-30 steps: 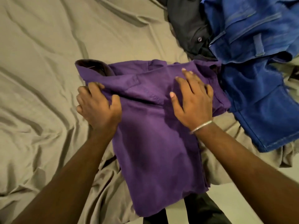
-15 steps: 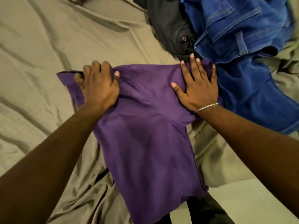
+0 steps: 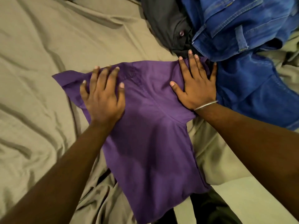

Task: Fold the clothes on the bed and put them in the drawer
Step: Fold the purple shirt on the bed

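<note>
head view: purple shirt (image 3: 150,130) lies partly folded on the bed sheet (image 3: 40,62), looks like early days | blue jeans (image 3: 242,50) and black shirt (image 3: 168,25) piled unfolded just beyond, no drawer in sight | left hand (image 3: 103,96) and right hand (image 3: 196,84) both flat, fingers spread, pressing the purple shirt's top edge, gripping nothing

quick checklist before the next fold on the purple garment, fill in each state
1. Left hand flat on the purple cloth garment: ok.
2. Right hand flat on its far right corner: ok.
3. Garment smooth between the hands: ok.
4. Near end lying on the beige bedsheet: not ok, it hangs past the edge.
5. Blue denim jeans clear of the garment: not ok, they crowd the right hand.
6. Drawer open: cannot tell.
</note>
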{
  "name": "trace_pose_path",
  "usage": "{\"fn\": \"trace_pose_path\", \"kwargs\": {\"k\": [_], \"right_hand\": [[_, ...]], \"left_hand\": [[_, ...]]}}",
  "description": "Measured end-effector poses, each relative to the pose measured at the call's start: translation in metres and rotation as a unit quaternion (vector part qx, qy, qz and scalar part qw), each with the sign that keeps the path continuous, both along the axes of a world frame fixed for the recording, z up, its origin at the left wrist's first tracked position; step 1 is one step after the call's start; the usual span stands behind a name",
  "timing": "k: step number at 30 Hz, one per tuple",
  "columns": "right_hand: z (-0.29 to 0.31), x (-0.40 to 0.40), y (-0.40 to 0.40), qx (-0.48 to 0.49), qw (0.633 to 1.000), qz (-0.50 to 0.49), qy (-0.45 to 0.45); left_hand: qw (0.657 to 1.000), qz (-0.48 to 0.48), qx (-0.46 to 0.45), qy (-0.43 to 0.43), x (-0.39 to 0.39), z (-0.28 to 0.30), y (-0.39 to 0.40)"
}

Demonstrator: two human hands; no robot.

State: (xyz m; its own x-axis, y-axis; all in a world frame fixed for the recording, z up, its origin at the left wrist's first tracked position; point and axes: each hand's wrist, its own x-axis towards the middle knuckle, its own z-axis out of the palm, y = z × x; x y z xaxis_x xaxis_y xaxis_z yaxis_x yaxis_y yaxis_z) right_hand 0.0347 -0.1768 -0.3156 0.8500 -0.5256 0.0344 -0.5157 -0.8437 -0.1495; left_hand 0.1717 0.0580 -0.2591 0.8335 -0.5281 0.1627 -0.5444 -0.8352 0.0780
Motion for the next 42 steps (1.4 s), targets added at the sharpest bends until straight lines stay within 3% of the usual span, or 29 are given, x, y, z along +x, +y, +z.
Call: {"fn": "trace_pose_path", "kwargs": {"k": [4,16,22,27,31,34,38,42], "right_hand": [[-0.001,0.000,0.000,0.002,1.000,0.003,0.000],[0.005,0.001,-0.004,0.040,0.999,0.014,0.015],[0.008,-0.007,-0.002,0.056,0.991,0.013,-0.120],[0.023,-0.026,0.009,-0.061,0.972,0.001,-0.227],[0.042,-0.039,0.015,0.021,0.983,-0.154,-0.100],[0.042,-0.053,0.015,0.025,0.982,-0.187,-0.015],[0.047,-0.054,0.007,0.077,0.971,-0.224,0.009],[0.052,-0.050,-0.012,0.168,0.950,-0.264,0.003]], "left_hand": [[0.990,0.053,0.066,0.111,-0.003,-0.034,0.021],[0.986,0.061,0.068,0.142,0.004,-0.048,0.017],[0.987,0.071,0.072,0.123,0.000,-0.050,0.014],[0.989,0.068,0.078,0.106,-0.001,-0.053,0.015],[0.989,0.063,0.084,0.100,0.000,-0.045,0.014],[0.996,0.036,0.033,0.077,-0.014,-0.028,0.009],[0.993,-0.079,-0.035,0.082,-0.066,-0.007,-0.018],[0.981,-0.049,0.024,0.188,-0.099,-0.028,-0.032]]}}
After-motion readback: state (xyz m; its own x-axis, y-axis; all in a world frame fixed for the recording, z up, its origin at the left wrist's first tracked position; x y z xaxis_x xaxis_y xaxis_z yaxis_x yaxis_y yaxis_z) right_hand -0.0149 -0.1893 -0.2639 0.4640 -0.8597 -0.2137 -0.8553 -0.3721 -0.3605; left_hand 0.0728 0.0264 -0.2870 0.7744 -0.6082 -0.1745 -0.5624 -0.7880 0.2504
